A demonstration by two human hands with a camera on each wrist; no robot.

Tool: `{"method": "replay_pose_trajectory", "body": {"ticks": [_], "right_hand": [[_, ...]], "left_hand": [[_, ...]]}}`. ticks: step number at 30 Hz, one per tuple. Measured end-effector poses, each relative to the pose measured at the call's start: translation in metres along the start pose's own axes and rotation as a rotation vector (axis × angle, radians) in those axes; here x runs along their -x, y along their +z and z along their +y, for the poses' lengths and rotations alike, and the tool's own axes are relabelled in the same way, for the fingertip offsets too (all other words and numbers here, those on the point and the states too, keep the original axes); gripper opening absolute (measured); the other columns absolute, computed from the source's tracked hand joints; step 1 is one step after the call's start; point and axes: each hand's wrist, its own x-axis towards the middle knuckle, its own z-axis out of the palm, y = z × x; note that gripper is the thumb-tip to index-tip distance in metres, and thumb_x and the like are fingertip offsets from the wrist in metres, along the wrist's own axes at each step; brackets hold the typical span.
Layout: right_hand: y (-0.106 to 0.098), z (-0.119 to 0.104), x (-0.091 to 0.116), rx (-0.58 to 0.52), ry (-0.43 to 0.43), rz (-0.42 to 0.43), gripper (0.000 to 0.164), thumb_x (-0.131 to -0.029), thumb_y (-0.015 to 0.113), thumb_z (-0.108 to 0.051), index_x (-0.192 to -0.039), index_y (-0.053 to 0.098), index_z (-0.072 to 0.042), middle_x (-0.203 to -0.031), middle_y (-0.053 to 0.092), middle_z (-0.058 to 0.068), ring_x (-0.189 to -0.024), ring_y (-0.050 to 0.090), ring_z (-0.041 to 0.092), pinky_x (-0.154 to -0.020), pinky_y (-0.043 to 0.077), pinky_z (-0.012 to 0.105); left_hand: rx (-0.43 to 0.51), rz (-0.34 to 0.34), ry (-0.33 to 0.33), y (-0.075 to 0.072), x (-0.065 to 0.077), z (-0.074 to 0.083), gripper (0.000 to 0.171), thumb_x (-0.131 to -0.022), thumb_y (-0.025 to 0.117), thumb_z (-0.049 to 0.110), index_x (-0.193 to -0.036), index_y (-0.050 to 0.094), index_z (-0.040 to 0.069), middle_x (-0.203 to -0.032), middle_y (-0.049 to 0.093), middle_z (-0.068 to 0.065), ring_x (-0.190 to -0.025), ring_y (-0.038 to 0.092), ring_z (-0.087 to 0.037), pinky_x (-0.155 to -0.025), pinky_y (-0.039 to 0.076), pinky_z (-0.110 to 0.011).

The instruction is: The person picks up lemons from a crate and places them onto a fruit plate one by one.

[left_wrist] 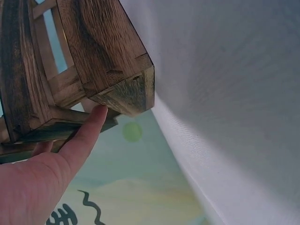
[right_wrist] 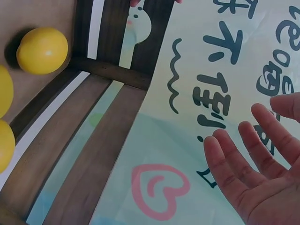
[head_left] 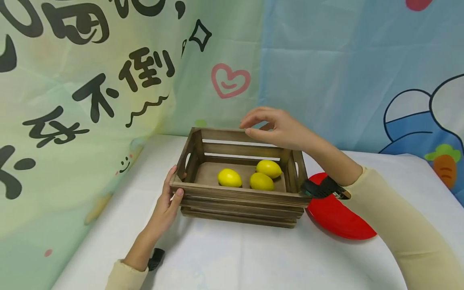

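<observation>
A slatted brown wooden crate (head_left: 239, 197) stands on the white table, its near side facing me. Three yellow lemons lie inside: one lemon (head_left: 229, 177) left of the middle and two close together at the right, the back lemon (head_left: 268, 168) and the front lemon (head_left: 262, 182). My left hand (head_left: 167, 205) grips the crate's left end near the front corner, thumb on the front; the left wrist view shows that corner of the crate (left_wrist: 124, 91) close up. Over the crate's back rim, my right hand (head_left: 272, 125) hovers with relaxed fingers and nothing held; its fingers are spread in the right wrist view.
A red plate (head_left: 342, 217) lies on the table right of the crate, partly covered by my right forearm. Behind the table hangs a printed cloth backdrop (head_left: 308, 72) with dark characters and a pink heart. Both wrists wear black straps.
</observation>
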Motion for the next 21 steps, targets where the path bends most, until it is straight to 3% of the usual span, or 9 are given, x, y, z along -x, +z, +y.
{"method": "replay_pose_trajectory", "body": {"ticks": [7,18,21], "right_hand": [[0.007,0.008,-0.024,-0.007,-0.001,-0.062,0.021,-0.097,0.060,-0.013,-0.113,0.068,-0.003,-0.121,0.061,0.009,-0.108,0.054,0.022,-0.090,0.050,0.041],[0.019,0.024,-0.049,-0.057,-0.033,-0.298,0.024,-0.097,0.061,-0.013,-0.119,0.065,-0.004,-0.125,0.059,0.007,-0.110,0.056,0.022,-0.092,0.050,0.037],[0.021,0.031,-0.059,-0.093,-0.041,-0.362,0.028,-0.095,0.063,-0.009,-0.122,0.062,0.000,-0.126,0.058,0.013,-0.113,0.057,0.027,-0.094,0.049,0.038]], "left_hand": [[0.011,-0.005,0.003,0.000,0.000,-0.001,0.061,-0.105,0.043,0.013,-0.156,0.013,0.025,-0.148,0.044,-0.017,-0.131,0.044,-0.041,-0.094,0.042,-0.060],[0.059,-0.019,-0.004,0.000,-0.001,0.002,0.061,-0.105,0.043,0.015,-0.156,0.013,0.028,-0.149,0.042,-0.017,-0.132,0.043,-0.039,-0.093,0.043,-0.058],[0.059,-0.012,0.002,0.000,-0.002,0.001,0.061,-0.105,0.043,0.015,-0.156,0.013,0.027,-0.149,0.042,-0.017,-0.132,0.043,-0.040,-0.093,0.043,-0.058]]}}
